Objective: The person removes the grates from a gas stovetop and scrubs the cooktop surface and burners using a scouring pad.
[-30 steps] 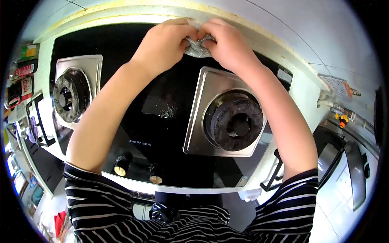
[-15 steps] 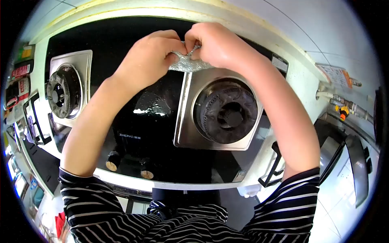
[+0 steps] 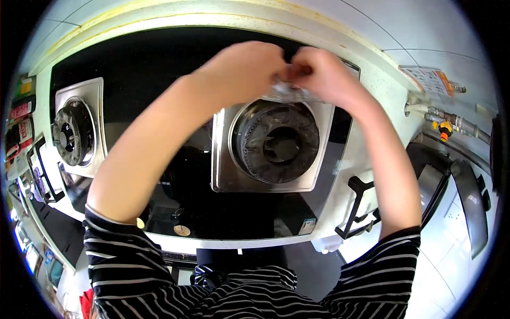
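My left hand (image 3: 254,72) and my right hand (image 3: 325,75) are close together over the back edge of the right burner. Both pinch a crinkled silvery cloth (image 3: 289,94), which is blurred and partly covered by my fingers. Below the cloth lies the black right burner (image 3: 279,146), set in a square steel drip plate (image 3: 223,175). The black glass cooktop (image 3: 159,58) spreads under both forearms.
The left burner (image 3: 74,135) sits on its own steel plate. A black pan support (image 3: 357,204) lies on the counter at right, and another pan support (image 3: 40,170) is at far left. Gas pipes with an orange-yellow valve (image 3: 444,130) run along the right wall.
Both hands have shifted right with the silvery cloth, from the burner's back left corner to behind its middle and right. The view has moved slightly too.
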Motion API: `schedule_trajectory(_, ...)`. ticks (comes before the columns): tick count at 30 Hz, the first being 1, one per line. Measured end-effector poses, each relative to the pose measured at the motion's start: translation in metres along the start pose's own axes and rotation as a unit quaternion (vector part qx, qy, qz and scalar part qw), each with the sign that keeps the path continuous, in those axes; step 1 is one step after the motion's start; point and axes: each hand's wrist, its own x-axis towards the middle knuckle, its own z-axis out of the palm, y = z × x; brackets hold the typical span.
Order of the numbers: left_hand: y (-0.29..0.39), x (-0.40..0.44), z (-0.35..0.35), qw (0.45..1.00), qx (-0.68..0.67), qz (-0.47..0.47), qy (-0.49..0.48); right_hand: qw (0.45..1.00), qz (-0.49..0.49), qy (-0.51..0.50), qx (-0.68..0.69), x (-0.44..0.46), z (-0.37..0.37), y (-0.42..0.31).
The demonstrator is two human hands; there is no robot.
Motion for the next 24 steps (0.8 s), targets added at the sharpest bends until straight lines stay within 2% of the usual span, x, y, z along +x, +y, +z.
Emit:
schedule_trajectory(1,-0.011,-0.008,-0.006,1.000,-0.007,-0.030,-0.004,1.000,-0.024,-0.017,0.011,0.008,0.004,-0.011)
schedule_trajectory(3,-0.018,-0.028,-0.022,0.999,-0.026,-0.033,0.024,0.995,-0.086,-0.012,0.053,0.023,0.015,-0.025)
schedule_trajectory(6,-0.007,-0.029,-0.032,0.994,-0.042,-0.099,-0.007,0.985,-0.037,-0.062,0.156,0.024,0.012,-0.028)
schedule_trajectory(10,-0.006,-0.003,-0.008,0.999,0.028,0.010,0.043,0.993,-0.098,0.003,0.065,0.005,0.007,0.003)
schedule_trajectory(12,0.009,0.018,0.002,1.000,0.012,0.000,0.014,0.994,-0.050,0.019,0.092,-0.011,0.003,0.026)
schedule_trajectory(15,0.021,0.049,0.023,0.999,-0.008,0.048,0.020,0.996,0.014,0.017,0.091,-0.036,-0.011,0.048)
schedule_trajectory(18,0.034,0.063,0.017,0.998,-0.005,0.014,-0.058,0.989,0.067,0.050,0.119,-0.047,-0.012,0.051)
schedule_trajectory(19,0.025,0.056,0.017,0.998,-0.040,0.044,-0.033,0.988,0.058,0.064,0.131,-0.046,-0.009,0.050)
schedule_trajectory(22,0.011,0.029,-0.001,0.999,-0.009,0.028,-0.034,0.995,0.009,0.058,0.078,-0.028,0.005,0.033)
schedule_trajectory(24,-0.006,0.008,-0.011,1.000,0.005,0.024,-0.018,0.992,-0.050,0.063,0.094,-0.006,0.019,0.021)
